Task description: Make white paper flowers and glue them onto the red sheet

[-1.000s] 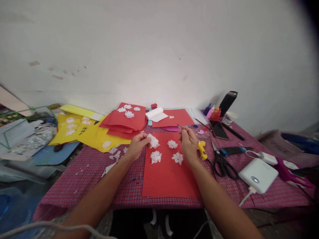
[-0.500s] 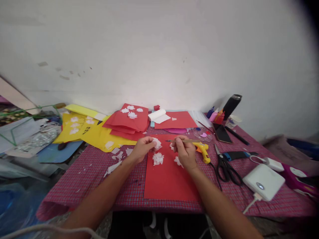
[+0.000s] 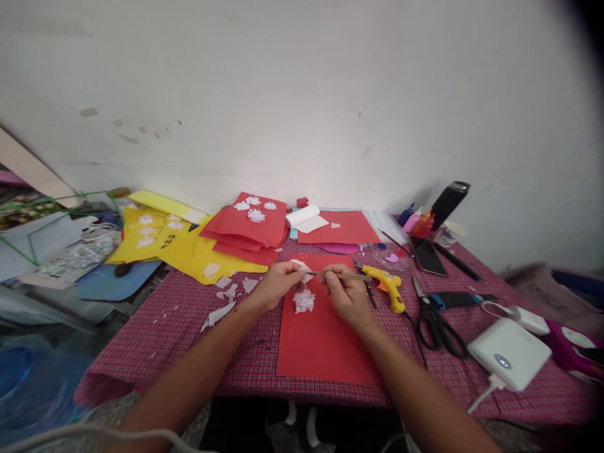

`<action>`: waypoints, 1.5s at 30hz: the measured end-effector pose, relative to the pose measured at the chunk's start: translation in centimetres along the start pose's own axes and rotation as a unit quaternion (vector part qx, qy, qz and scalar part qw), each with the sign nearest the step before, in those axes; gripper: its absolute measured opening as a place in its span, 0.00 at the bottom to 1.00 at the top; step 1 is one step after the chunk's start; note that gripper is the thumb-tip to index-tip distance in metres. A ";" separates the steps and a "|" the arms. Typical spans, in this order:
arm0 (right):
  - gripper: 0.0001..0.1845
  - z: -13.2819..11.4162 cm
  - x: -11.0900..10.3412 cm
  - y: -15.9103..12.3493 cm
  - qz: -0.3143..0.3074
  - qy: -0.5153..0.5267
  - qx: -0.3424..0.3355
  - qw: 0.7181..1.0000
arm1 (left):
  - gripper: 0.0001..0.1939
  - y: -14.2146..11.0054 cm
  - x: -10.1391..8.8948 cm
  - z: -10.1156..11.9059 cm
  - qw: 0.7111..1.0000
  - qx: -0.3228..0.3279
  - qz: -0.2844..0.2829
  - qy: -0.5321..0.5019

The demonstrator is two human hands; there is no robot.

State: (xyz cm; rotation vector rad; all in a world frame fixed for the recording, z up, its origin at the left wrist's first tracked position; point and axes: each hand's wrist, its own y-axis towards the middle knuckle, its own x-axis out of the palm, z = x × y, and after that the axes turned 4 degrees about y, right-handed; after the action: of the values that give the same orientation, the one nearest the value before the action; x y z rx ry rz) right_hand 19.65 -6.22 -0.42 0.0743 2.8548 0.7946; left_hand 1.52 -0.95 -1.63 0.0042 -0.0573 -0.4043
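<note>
My left hand (image 3: 279, 284) pinches a small piece of white paper (image 3: 306, 274) above the far left part of a red sheet (image 3: 325, 346). Between the fingers of my right hand (image 3: 349, 297) is a thin paintbrush (image 3: 361, 277), its wooden handle pointing right and its tip at the white paper. Just below the left fingertips, a crumpled white paper flower (image 3: 304, 301) sits on the sheet. My right hand hides the sheet's right side and the flowers there.
Right of the sheet lie a yellow glue gun (image 3: 384, 283), black scissors (image 3: 436, 324), a utility knife (image 3: 455, 299) and a white power bank (image 3: 509, 353). Behind are red sheets with white flowers (image 3: 256, 216) and a paper roll (image 3: 304, 217). Paper scraps (image 3: 219, 314) lie left, near yellow sheets (image 3: 189, 255).
My right hand has brought the brush leftward and turned it level, so its tip meets the white paper. My left hand still holds the paper. The view has shifted slightly.
</note>
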 end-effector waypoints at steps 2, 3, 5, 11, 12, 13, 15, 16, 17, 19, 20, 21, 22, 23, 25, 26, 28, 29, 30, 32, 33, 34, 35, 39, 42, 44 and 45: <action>0.11 -0.1 0.0 0.0 -0.002 -0.007 0.005 1.000 | 0.11 -0.1 0.0 0.1 1.000 -0.003 -0.007 -0.004; 0.11 -0.1 0.0 0.0 -0.002 -0.012 0.008 1.000 | 0.10 -0.1 0.0 0.1 1.000 -0.004 -0.010 -0.006; 0.11 -0.1 0.1 0.1 -0.003 -0.019 0.016 1.000 | 0.10 -0.1 0.0 0.3 1.000 -0.006 -0.016 -0.007; 0.09 0.1 0.2 0.0 -0.009 -0.017 0.025 1.000 | 0.11 -0.1 0.0 0.3 1.000 -0.002 -0.023 -0.014; 0.09 0.1 0.2 0.0 -0.010 -0.022 0.026 0.999 | 0.11 -0.1 0.0 0.3 1.000 -0.004 -0.026 -0.017; 0.10 0.0 0.2 0.1 -0.010 -0.026 0.027 0.999 | 0.12 -0.1 0.0 0.2 0.999 -0.006 -0.028 -0.019; 0.11 0.0 0.2 0.1 -0.010 -0.030 0.028 0.999 | 0.11 -0.1 0.0 0.2 0.999 -0.011 -0.031 -0.020; 0.11 0.0 0.2 0.2 -0.011 -0.025 0.030 0.999 | 0.11 -0.1 0.0 0.3 0.999 -0.011 -0.032 -0.019; 0.12 0.0 0.2 0.2 -0.009 -0.016 0.034 0.999 | 0.10 -0.1 0.1 0.4 0.999 -0.012 -0.033 -0.018; 0.13 0.1 0.2 0.4 0.003 0.016 0.050 0.999 | 0.10 -0.2 0.2 0.6 0.999 -0.014 -0.033 -0.021; 0.13 0.3 0.2 0.5 0.015 0.038 0.061 0.997 | 0.10 -0.3 0.2 0.7 0.999 -0.016 -0.035 -0.026; 0.13 0.4 0.2 0.6 0.027 0.063 0.073 0.995 | 0.11 -0.3 0.3 0.7 0.999 -0.017 -0.037 -0.034; 0.14 0.6 0.2 0.7 0.038 0.088 0.085 0.992 | 0.12 -0.3 0.3 0.7 0.998 -0.019 -0.038 -0.042; 0.14 0.7 0.2 0.8 0.045 0.111 0.097 0.988 | 0.12 -0.3 0.3 0.7 0.998 -0.020 -0.039 -0.049; 0.15 0.9 0.2 1.0 0.046 0.149 0.118 0.981 | 0.14 -0.2 0.2 0.6 0.997 -0.025 -0.039 -0.058; 0.15 1.0 0.2 1.1 0.041 0.162 0.128 0.978 | 0.14 -0.2 0.2 0.4 0.997 -0.027 -0.037 -0.057; 0.15 1.1 0.2 1.2 0.028 0.180 0.144 0.973 | 0.14 -0.1 0.1 0.2 0.998 -0.028 -0.030 -0.047; 0.15 1.1 0.2 1.3 0.022 0.188 0.151 0.970 | 0.14 0.0 0.0 0.1 0.998 -0.027 -0.029 -0.040; 0.15 1.1 0.2 1.3 0.018 0.195 0.157 0.968 | 0.13 0.0 0.0 0.1 0.999 -0.025 -0.029 -0.033; 0.15 1.2 0.2 1.4 0.010 0.205 0.166 0.964 | 0.13 0.0 -0.1 0.0 0.999 -0.021 -0.034 -0.024; 0.16 1.2 0.2 1.4 0.005 0.207 0.169 0.964 | 0.13 0.0 -0.1 0.0 0.999 -0.020 -0.036 -0.022; 0.16 1.2 0.2 1.4 0.001 0.206 0.171 0.964 | 0.13 0.0 -0.1 0.1 0.999 -0.020 -0.036 -0.021; 0.16 1.1 0.2 1.4 -0.003 0.204 0.171 0.964 | 0.13 0.0 -0.1 0.1 0.999 -0.021 -0.035 -0.020; 0.17 1.1 0.2 1.3 -0.006 0.190 0.171 0.967 | 0.14 -0.1 0.0 0.3 0.999 -0.023 -0.036 -0.017; 0.17 1.1 0.3 1.3 0.008 0.178 0.166 0.970 | 0.15 -0.2 0.0 0.5 0.999 -0.016 -0.047 -0.007; 0.17 1.2 0.3 1.3 0.018 0.164 0.156 0.974 | 0.16 -0.4 0.1 0.5 0.998 -0.006 -0.057 -0.005; 0.18 1.3 0.4 1.3 0.023 0.158 0.151 0.975 | 0.16 -0.4 0.1 0.6 0.998 -0.003 -0.061 -0.006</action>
State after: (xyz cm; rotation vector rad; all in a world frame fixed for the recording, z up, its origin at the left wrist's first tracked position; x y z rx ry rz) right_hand 19.54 -4.44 -0.91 0.0583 3.2670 0.4001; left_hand 1.40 -1.37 -1.06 0.0001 -0.0683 -0.5264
